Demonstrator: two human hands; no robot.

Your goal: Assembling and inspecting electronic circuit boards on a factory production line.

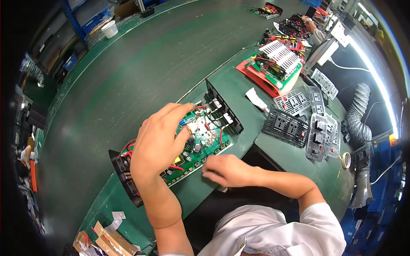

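Note:
A green circuit board (205,132) crowded with capacitors, wires and small components lies tilted on the bench. A black end panel (224,106) stands at its far right end, and a second black panel (124,177) is at its left end. My left hand (158,143) arches over the board's left half, index finger reaching the far edge and thumb bent down among the components, holding it. Curled fingers of my right hand (228,170) sit against the board's near edge; whatever they hold is hidden.
To the right lie several grey slotted socket panels (322,136) and a black one (285,127). Behind them, a red tray (260,79) carries boards under a white slotted cover. A tape roll (346,160) sits near the right edge; cardboard boxes (112,241) are lower left.

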